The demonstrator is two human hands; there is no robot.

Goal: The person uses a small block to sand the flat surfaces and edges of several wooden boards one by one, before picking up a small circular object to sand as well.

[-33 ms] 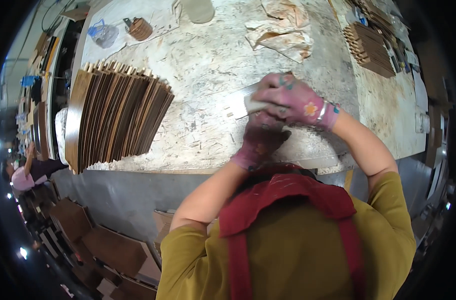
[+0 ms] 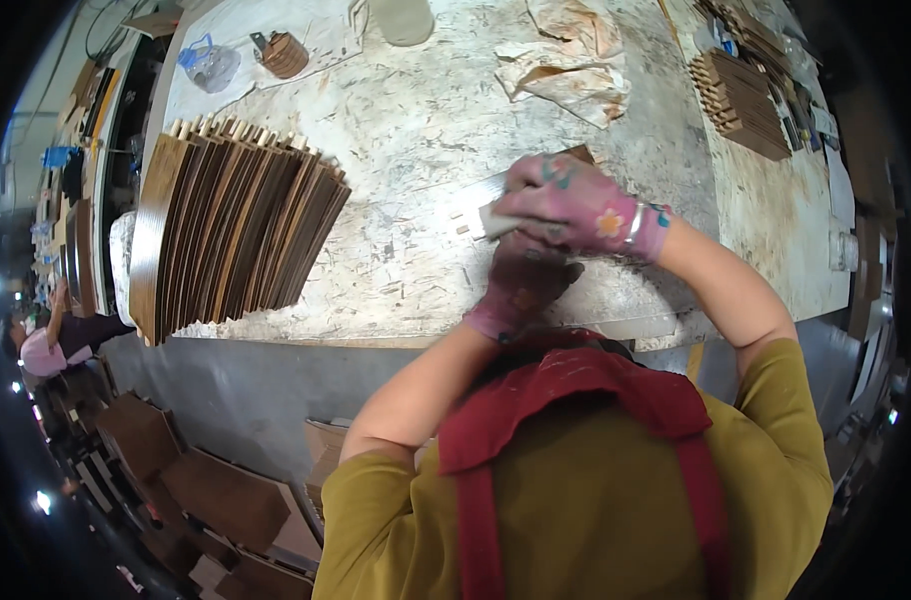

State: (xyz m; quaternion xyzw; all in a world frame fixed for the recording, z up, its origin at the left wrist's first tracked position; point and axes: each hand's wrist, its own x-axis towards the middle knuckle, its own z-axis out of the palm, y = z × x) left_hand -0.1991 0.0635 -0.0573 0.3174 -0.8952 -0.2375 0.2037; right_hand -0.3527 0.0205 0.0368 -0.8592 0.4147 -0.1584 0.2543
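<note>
A shiny wooden slat (image 2: 488,190) lies on the worktable (image 2: 406,120), its dark far end showing past my hands and small pale pegs at its near left end. My right hand (image 2: 571,205), in a pink flowered glove, is closed on a pale flat pad (image 2: 496,222) that rests over the slat. My left hand (image 2: 521,285), in a darker stained pink glove, is curled against the slat's near side, just below the right. Its fingertips are partly covered by the right hand, so what they grip is hidden.
A leaning row of dark slats with pale dowels (image 2: 246,220) stands at the left. Behind it are a clear jug (image 2: 211,65) and a brown container (image 2: 281,55). A stained cloth (image 2: 566,70) lies at the far side, more slats (image 2: 741,105) at right. Another person (image 2: 51,345) is at far left.
My right hand has shifted slightly down and toward the left with the pad, uncovering more of the slat's dark far end. My left hand stays nearly in place.
</note>
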